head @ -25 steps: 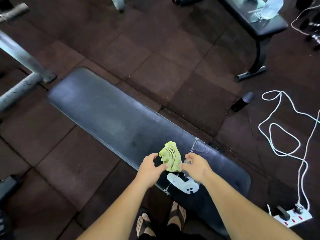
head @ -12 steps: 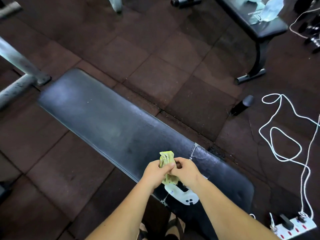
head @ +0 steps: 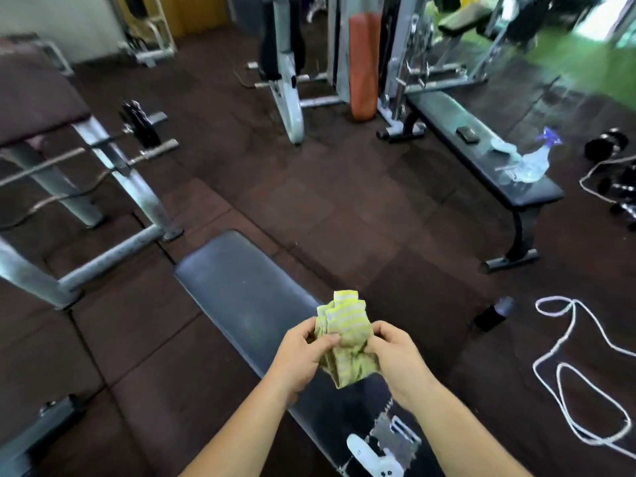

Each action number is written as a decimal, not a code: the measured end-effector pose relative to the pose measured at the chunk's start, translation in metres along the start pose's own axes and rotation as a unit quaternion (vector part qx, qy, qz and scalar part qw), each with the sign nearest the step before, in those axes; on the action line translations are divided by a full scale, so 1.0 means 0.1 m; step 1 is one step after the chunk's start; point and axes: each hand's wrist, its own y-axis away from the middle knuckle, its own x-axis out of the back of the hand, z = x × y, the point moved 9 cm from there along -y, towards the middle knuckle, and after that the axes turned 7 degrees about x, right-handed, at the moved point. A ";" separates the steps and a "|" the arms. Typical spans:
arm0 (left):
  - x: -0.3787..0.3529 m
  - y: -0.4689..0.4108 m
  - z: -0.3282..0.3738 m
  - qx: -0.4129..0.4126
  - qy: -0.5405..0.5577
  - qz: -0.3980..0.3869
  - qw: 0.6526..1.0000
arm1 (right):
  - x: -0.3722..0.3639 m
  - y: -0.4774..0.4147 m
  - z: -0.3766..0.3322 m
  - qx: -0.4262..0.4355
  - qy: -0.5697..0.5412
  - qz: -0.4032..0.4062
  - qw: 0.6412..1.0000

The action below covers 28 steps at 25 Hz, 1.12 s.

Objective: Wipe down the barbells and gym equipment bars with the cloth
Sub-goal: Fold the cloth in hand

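A crumpled yellow-green striped cloth (head: pixel 346 333) is lifted above the black flat bench (head: pixel 241 294). My left hand (head: pixel 303 356) grips its left side and my right hand (head: pixel 395 356) pinches its right side. A barbell (head: pixel 62 160) with a black plate (head: pixel 139 123) lies on a grey rack (head: pixel 137 187) at the left. More grey machine bars (head: pixel 285 80) stand at the back.
A white controller (head: pixel 371 457) lies on the near end of the bench. A second black bench (head: pixel 481 149) at the right carries a spray bottle (head: pixel 537 160). A white cable (head: pixel 578 370), a dark bottle (head: pixel 492 313) and dumbbells (head: pixel 605 146) lie on the floor.
The view has tilted up from the bench to the room. Both hands have raised the cloth off the bench and hold it higher, away from the controller.
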 end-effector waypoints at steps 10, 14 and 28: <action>0.89 1.29 1.06 -0.105 0.092 0.000 0.990 | -1.29 0.80 -1.63 0.092 -0.029 -0.211 0.973; 1.32 1.55 1.01 -0.099 0.102 0.024 0.989 | -1.78 0.94 -1.76 0.094 -0.005 -0.230 0.969; 4.09 2.30 0.43 -0.100 0.228 0.195 0.949 | -4.39 0.95 -1.66 0.160 0.113 -0.243 0.950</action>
